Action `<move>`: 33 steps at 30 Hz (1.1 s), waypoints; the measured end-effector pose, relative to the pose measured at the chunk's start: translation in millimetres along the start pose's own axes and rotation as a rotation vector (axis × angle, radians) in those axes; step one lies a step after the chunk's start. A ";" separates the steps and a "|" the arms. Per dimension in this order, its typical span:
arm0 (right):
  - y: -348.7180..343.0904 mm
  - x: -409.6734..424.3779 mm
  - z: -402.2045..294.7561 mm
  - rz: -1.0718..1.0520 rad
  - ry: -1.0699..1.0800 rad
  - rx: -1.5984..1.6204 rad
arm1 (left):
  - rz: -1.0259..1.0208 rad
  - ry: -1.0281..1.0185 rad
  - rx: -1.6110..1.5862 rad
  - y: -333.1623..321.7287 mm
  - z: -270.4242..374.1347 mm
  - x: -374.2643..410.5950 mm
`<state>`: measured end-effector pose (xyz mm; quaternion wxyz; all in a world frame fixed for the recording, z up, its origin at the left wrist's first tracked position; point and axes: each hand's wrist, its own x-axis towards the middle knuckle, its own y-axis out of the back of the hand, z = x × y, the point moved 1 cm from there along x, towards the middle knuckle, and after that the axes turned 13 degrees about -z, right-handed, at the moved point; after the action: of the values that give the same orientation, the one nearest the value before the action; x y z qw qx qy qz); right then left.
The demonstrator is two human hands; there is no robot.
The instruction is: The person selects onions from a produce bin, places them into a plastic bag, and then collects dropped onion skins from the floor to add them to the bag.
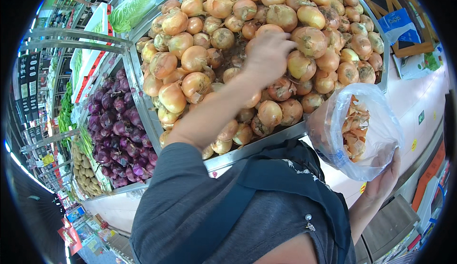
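My left hand [269,58], blurred, reaches over the middle of a large heap of yellow onions [269,113], its fingers against or just above the onions. Whether it grips one cannot be told. At the right, my right hand [383,178] holds a clear plastic bag [375,135] from below by its rim, beside the near right corner of the onion bin. The bag's mouth faces up. Loose brown onion skins [357,132] show inside it, with rounder brownish shapes dim through its left side.
A metal bin edge [257,146] borders the heap. Left of it lie red onions [119,128], potatoes [84,173] and a napa cabbage [132,10]. A blue-and-white package [399,26] rests on a wooden crate [414,49] at the upper right. Part of another person shows at the upper left.
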<state>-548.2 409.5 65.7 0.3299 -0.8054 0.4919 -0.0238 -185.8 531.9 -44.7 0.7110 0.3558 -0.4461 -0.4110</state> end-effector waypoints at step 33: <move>-39.9 1.4 18.7 -0.004 -0.040 -0.023 | -1.156 0.683 0.161 -61.1 -130.9 -41.8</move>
<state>-509.7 429.8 72.8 0.3301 -0.8105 0.4838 -0.0028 -91.8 562.8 -158.0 0.4490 0.6991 0.0365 -0.5552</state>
